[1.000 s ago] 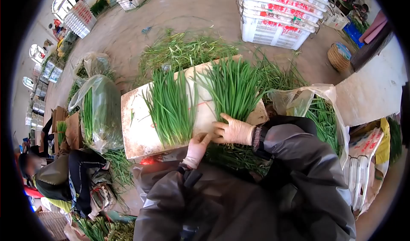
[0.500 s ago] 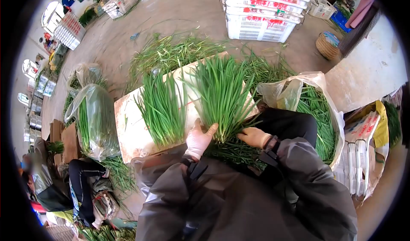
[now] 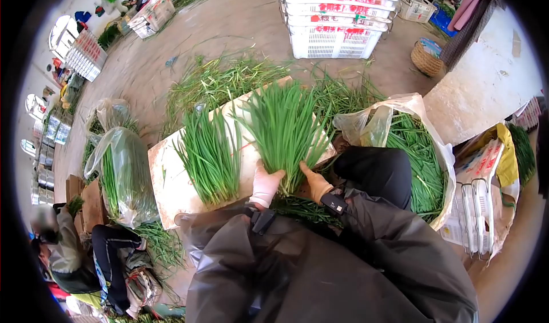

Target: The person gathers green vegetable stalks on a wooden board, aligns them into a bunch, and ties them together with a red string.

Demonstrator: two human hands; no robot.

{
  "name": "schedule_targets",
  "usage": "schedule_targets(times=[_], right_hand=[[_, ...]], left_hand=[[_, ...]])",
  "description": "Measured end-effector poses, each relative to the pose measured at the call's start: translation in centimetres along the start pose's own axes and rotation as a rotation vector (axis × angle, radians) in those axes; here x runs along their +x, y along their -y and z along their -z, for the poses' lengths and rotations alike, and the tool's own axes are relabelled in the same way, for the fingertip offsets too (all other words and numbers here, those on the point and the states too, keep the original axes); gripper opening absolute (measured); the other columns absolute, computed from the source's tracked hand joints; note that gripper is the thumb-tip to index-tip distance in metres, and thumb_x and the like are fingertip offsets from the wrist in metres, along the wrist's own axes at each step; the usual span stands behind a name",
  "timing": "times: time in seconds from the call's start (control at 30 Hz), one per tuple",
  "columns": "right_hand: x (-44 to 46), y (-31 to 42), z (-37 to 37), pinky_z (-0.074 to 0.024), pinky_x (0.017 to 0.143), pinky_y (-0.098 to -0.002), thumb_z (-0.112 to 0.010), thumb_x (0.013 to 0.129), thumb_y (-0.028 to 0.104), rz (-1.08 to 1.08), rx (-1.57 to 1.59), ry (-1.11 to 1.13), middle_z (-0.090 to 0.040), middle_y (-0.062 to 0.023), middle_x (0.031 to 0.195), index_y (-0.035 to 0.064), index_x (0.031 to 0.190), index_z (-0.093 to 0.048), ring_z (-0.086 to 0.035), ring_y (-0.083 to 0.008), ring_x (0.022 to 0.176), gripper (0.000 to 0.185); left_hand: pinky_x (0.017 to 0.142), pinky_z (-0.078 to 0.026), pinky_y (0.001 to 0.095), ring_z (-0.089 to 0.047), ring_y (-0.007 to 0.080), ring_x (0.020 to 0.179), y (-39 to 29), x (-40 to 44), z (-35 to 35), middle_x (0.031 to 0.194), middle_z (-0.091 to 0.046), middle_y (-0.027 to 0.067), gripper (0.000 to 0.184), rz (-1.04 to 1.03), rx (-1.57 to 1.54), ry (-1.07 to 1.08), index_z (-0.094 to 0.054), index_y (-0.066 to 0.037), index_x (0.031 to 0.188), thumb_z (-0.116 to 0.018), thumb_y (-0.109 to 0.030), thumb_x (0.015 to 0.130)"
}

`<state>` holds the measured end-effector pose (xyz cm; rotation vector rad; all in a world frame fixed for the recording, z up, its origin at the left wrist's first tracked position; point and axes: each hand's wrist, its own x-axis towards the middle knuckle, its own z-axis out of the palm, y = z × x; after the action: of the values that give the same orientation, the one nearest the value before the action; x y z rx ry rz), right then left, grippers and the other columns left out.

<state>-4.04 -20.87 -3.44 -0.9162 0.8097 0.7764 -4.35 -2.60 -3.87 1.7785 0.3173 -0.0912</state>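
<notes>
A large bunch of green garlic chives (image 3: 285, 131) lies on the pale board (image 3: 163, 177), its cut ends towards me. My left hand (image 3: 266, 185), in a light glove, holds the left side of its base, thumb against the stems. On the other side, my right hand (image 3: 314, 184), also gloved, presses the base with its thumb pointing up along the stalks. The fingers of both hands are partly hidden under the stems. A second bunch of garlic chives (image 3: 209, 160) rests to the left on the same board, apart from my hands.
Loose leaves (image 3: 223, 82) litter the floor behind the board. An open plastic bag (image 3: 440, 151) of chives stands at my right, a clear bag (image 3: 134, 168) at the left. White crates (image 3: 337, 40) are stacked ahead. A co-worker (image 3: 68, 248) sits at lower left.
My right hand has moved in against the base of the bunch, its thumb now raised along the stems. My left hand stays at the other side. The view has shifted slightly.
</notes>
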Motion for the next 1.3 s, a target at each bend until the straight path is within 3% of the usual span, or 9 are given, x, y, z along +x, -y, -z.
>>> schedule_targets(times=[0.13,0.27,0.37,0.5,0.6,0.7,0.87,1.03,1.3], right_hand=[[1.3,-1.1,1.7,-0.0419,0.115,-0.0421,-0.058,0.110,0.033,0.154,0.230,0.150,-0.064,-0.0208,0.141,-0.0049,0.143,-0.054,-0.057,-0.0334,0.135,0.051],[-1.0,-1.1,2.1,-0.0429,0.112,-0.0378,-0.061,0.109,0.035,0.503,-0.266,0.026,-0.063,-0.0163,0.142,-0.0060,0.141,-0.057,-0.059,-0.0273,0.130,0.053],[-1.2,-1.7,1.4,-0.0477,0.098,-0.0374,-0.062,0.108,0.034,0.554,-0.172,-0.099,-0.069,-0.0123,0.127,-0.0037,0.137,-0.063,-0.063,-0.0229,0.110,0.047],[-0.6,-1.6,0.8,-0.0435,0.111,-0.0360,-0.071,0.102,0.042,0.510,-0.107,0.065,-0.062,-0.0128,0.144,-0.0039,0.147,-0.054,-0.058,-0.0229,0.130,0.067],[-2.2,-2.0,0.5,-0.0529,0.099,-0.0360,-0.080,0.094,0.016,0.596,-0.148,0.179,-0.071,-0.0120,0.126,-0.0035,0.135,-0.062,-0.068,-0.0226,0.110,0.049],[-4.2,-3.1,0.7,-0.0557,0.094,-0.0366,-0.079,0.089,0.005,0.702,-0.235,0.245,-0.074,-0.0115,0.118,-0.0045,0.128,-0.064,-0.070,-0.0223,0.104,0.042],[-2.8,-4.7,3.3,-0.0555,0.093,-0.0363,-0.081,0.087,0.004,0.325,-0.368,0.331,-0.075,-0.0098,0.118,0.0003,0.128,-0.069,-0.071,-0.0232,0.103,0.044],[-2.5,-1.8,3.0,-0.0513,0.102,-0.0421,-0.084,0.090,0.013,0.035,-0.505,0.427,-0.072,-0.0076,0.131,0.0058,0.136,-0.068,-0.066,-0.0256,0.118,0.050],[0.7,-2.2,2.7,-0.0523,0.103,-0.0422,-0.085,0.092,0.020,0.223,-0.231,0.416,-0.071,-0.0114,0.130,0.0000,0.136,-0.066,-0.067,-0.0261,0.118,0.052]], left_hand=[[0.091,-0.059,0.0401,-0.071,0.0298,0.104,0.6,-0.7,0.6,0.122,-0.071,0.0171,0.051,0.232,-0.513,0.138,-0.055,0.005,0.140,-0.063,0.006,0.090],[0.099,-0.057,0.0427,-0.067,0.0308,0.116,-0.5,-2.9,0.6,0.131,-0.068,0.0154,0.054,0.280,-0.720,0.250,-0.054,0.000,0.145,-0.060,0.004,0.092],[0.099,-0.057,0.0422,-0.067,0.0306,0.117,-1.2,-3.9,0.9,0.132,-0.068,0.0153,0.053,0.332,-0.776,0.258,-0.055,0.000,0.144,-0.060,0.003,0.091],[0.097,-0.057,0.0420,-0.067,0.0298,0.115,0.7,-3.5,1.0,0.129,-0.068,0.0136,0.050,0.421,-0.757,0.327,-0.057,-0.001,0.142,-0.060,0.001,0.093],[0.092,-0.057,0.0426,-0.068,0.0290,0.110,0.7,-4.5,0.8,0.125,-0.069,0.0120,0.045,0.324,-0.654,0.339,-0.059,-0.003,0.139,-0.061,-0.005,0.095],[0.090,-0.057,0.0421,-0.068,0.0269,0.108,-1.8,-5.9,2.5,0.125,-0.070,0.0105,0.046,0.535,-0.546,0.422,-0.059,-0.005,0.140,-0.065,-0.011,0.095],[0.092,-0.057,0.0410,-0.070,0.0232,0.108,2.7,-6.1,2.2,0.126,-0.071,0.0098,0.052,0.452,-0.455,0.496,-0.063,-0.001,0.137,-0.076,-0.033,0.098],[0.096,-0.056,0.0402,-0.070,0.0239,0.111,2.1,-5.7,2.8,0.128,-0.071,0.0104,0.054,0.521,-0.641,0.443,-0.060,-0.002,0.141,-0.079,-0.026,0.096],[0.096,-0.058,0.0413,-0.071,0.0259,0.111,2.3,-5.4,1.9,0.127,-0.071,0.0112,0.047,0.562,-0.799,0.426,-0.061,-0.003,0.139,-0.075,-0.024,0.099]])
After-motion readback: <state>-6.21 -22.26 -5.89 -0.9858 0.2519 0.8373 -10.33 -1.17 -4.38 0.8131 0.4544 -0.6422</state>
